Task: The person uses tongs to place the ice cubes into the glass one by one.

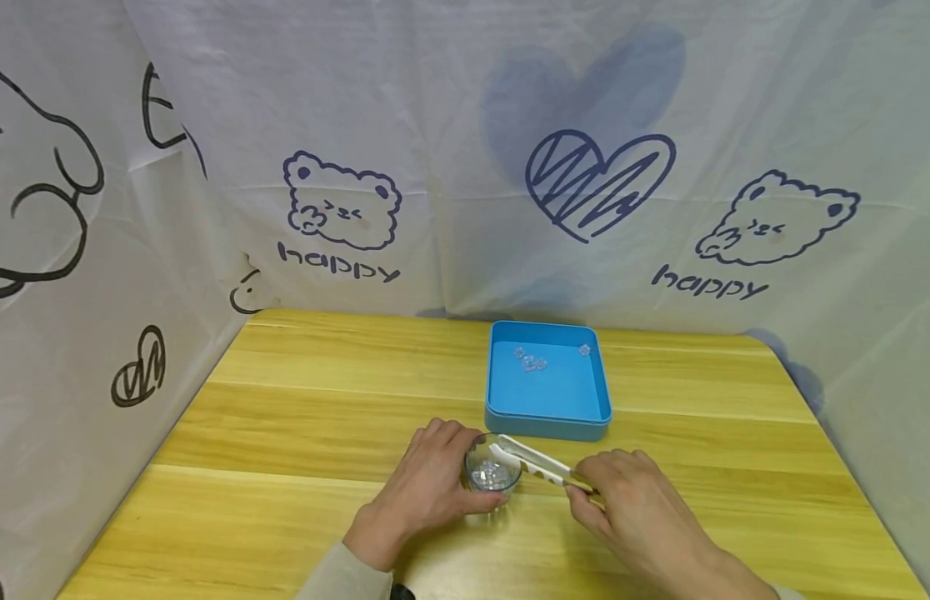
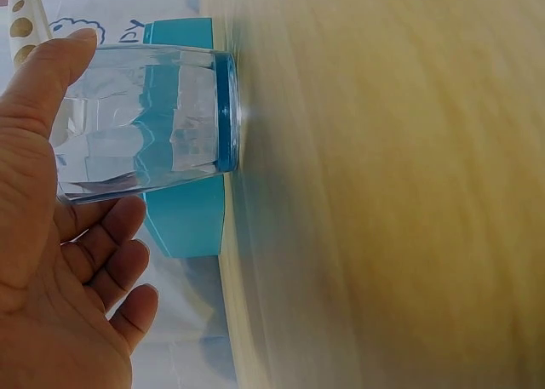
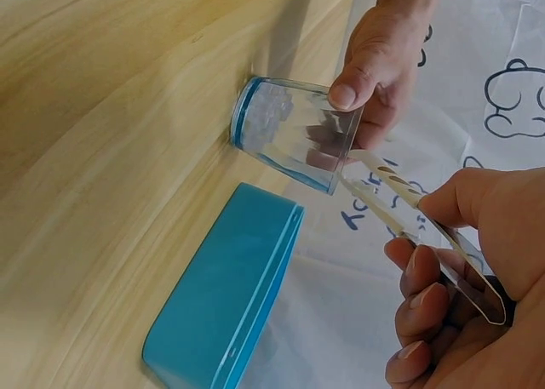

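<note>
My left hand (image 1: 427, 479) holds a clear glass cup (image 2: 162, 108) near its rim, with the thumb on one side and fingers on the other. The cup stands upright on the wooden table, its base tinted blue. Clear, ice-like pieces (image 1: 491, 477) lie at its bottom. In my right hand (image 1: 645, 500) is a pair of tongs (image 3: 396, 183), pinched between thumb and fingers, with pale, brown-spotted arms. Their tips reach the cup's mouth from the right, and no piece shows between them.
Behind the cup, slightly right, stands a shallow blue tray (image 1: 547, 427) with several clear pieces (image 1: 529, 364) inside. The wooden table (image 1: 300, 433) meets a printed white cloth (image 1: 457, 167) at the back and sides.
</note>
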### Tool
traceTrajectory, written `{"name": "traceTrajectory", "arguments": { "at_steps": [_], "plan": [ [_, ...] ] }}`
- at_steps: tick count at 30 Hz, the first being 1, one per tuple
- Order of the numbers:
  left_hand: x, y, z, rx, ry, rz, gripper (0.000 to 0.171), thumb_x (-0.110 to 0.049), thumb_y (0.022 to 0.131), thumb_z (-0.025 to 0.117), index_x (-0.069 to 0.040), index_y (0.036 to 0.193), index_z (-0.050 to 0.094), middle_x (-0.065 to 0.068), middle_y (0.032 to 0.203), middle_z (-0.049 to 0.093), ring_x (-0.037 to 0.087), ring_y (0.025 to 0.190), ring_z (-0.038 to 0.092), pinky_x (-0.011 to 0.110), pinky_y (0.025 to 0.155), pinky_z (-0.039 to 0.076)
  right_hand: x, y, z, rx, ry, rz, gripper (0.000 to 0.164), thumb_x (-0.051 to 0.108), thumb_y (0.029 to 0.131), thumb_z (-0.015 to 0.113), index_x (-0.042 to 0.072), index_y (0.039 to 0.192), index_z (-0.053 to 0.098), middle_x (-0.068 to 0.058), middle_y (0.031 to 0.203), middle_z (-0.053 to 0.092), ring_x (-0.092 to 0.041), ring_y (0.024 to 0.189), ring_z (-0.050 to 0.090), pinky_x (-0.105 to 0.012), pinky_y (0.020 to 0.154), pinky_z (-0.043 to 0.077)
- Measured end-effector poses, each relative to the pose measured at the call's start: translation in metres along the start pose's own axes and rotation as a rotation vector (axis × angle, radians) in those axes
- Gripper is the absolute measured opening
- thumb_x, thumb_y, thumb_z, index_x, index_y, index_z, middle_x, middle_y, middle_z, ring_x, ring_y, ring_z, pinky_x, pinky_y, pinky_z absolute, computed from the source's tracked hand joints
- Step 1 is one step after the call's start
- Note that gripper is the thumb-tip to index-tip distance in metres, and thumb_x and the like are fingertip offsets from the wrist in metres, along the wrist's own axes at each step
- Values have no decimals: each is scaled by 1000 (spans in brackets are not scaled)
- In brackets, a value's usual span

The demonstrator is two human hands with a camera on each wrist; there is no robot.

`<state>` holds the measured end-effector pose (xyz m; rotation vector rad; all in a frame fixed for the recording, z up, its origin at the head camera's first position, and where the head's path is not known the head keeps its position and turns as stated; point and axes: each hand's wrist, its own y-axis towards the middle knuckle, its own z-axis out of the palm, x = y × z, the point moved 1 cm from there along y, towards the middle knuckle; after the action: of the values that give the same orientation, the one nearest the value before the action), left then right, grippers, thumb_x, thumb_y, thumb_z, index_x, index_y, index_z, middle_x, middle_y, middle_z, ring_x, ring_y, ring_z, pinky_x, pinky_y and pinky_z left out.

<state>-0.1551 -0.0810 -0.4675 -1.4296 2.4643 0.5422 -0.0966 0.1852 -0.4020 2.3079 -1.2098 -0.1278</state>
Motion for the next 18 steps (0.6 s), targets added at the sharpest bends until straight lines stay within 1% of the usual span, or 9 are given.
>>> {"name": "traceTrajectory", "arguments": {
  "at_steps": [4,9,14,18],
  "plan": [
    [0,0,0,-8,-1,2,79,-69,77,84,-14,131,68,-1,119,69,17,108,55,36,90,46,0,-1,0,19,-1,24,12,20,86,82,21,88,70,15,83,70,1,75,55,-24,64,43],
    [0,0,1,-11,-3,3,79,-68,76,84,-13,131,68,-1,118,68,17,107,54,37,91,45,-3,2,-1,34,5,64,11,20,88,81,15,92,72,12,83,67,0,74,53,-25,65,43],
    [-1,0,0,4,-13,-4,79,-67,77,84,-14,133,67,-1,120,68,18,109,55,38,92,46,-11,9,-3,56,26,146,11,19,91,79,13,94,71,11,79,63,1,69,50,-26,64,42],
    [-1,-1,-1,11,-18,-4,78,-67,77,84,-15,133,67,-1,121,68,18,110,55,38,92,46,-19,16,-3,64,21,190,10,18,93,78,12,92,70,9,77,62,-2,67,47,-29,64,43]
  ]
}}
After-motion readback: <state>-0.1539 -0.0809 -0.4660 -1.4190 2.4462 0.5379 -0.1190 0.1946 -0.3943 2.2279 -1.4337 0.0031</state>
